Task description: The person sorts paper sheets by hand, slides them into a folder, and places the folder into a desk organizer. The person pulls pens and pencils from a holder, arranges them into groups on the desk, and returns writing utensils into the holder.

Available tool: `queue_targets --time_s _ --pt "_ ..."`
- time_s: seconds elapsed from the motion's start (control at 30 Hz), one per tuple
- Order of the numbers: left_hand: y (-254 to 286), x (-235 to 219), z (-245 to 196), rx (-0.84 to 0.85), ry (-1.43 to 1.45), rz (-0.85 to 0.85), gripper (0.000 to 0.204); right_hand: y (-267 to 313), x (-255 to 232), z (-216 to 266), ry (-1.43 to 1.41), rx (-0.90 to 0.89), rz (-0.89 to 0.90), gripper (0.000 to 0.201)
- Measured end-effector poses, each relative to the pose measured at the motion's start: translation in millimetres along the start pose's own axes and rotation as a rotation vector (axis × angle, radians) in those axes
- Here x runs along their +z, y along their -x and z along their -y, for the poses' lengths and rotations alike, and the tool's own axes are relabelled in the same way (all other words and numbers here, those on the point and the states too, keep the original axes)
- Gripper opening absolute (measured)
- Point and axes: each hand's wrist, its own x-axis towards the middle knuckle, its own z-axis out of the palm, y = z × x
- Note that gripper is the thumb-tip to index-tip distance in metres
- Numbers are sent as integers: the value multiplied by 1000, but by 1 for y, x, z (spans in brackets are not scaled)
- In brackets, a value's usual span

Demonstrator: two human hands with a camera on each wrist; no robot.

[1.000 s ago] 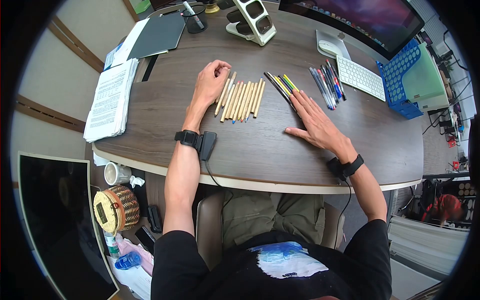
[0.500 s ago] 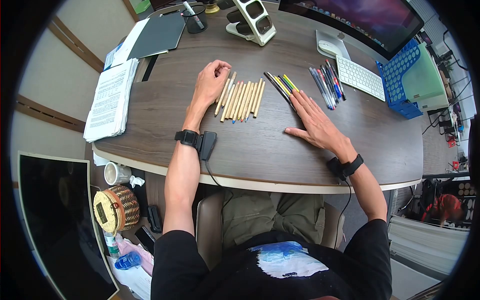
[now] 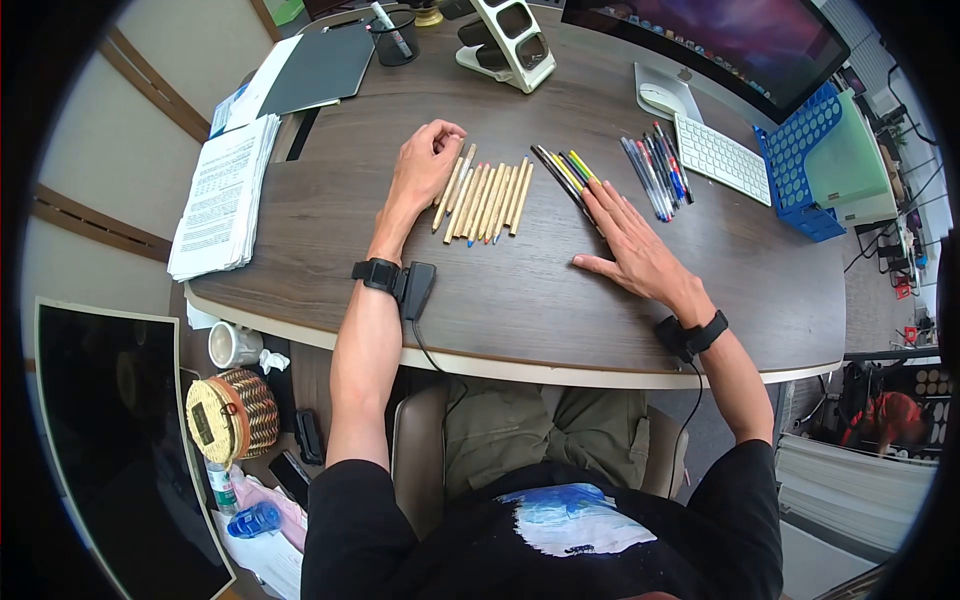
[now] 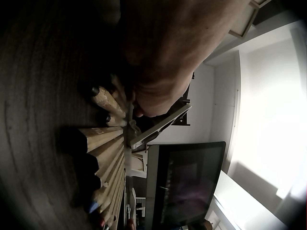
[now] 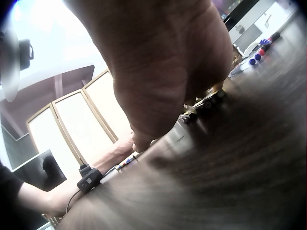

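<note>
In the head view a row of natural-wood pencils [image 3: 487,203] lies on the brown desk [image 3: 500,300], roughly side by side. My left hand [image 3: 424,168] rests at the row's left end, fingers loosely curled, its edge right against the outermost pencils. The left wrist view shows the near ends of those wooden pencils [image 4: 108,158] below the hand. To the right, my right hand [image 3: 632,245] lies flat with fingers straight and thumb spread. Its fingertips cover the near part of a small group of black, yellow and green pencils [image 3: 572,172].
A third group, of pens [image 3: 655,172], lies right of my right hand, near the white keyboard [image 3: 722,157]. A blue file rack [image 3: 800,170] stands at the right edge. On the left lie a paper stack [image 3: 225,200] and a dark folder [image 3: 320,72]. A pen cup [image 3: 396,42] stands behind.
Both hands and the pencils keep their places on the desk. Only the head view has shifted very slightly.
</note>
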Motion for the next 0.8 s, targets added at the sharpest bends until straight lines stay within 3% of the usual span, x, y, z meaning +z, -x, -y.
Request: queue_targets --time_s 0.17,0.23,0.3,0.37,0.6,0.8 --pt "1 -1 -2 -9 -1 2 27 -7 -4 0 -12 54 -121 93" --pt "1 -1 -2 -15 -6 6 27 -16 -16 6 -115 221 -124 84" --pt "1 -1 -2 -6 -7 1 27 -25 -14 3 -80 189 -205 79" --pt "1 0 -2 -12 -6 2 27 -32 -15 2 -49 233 -127 76" --pt "1 -2 -2 -9 -3 6 27 -51 -12 -16 -100 240 -104 71" --pt "1 -2 -1 5 2 3 27 -66 -19 -27 -135 360 60 74"
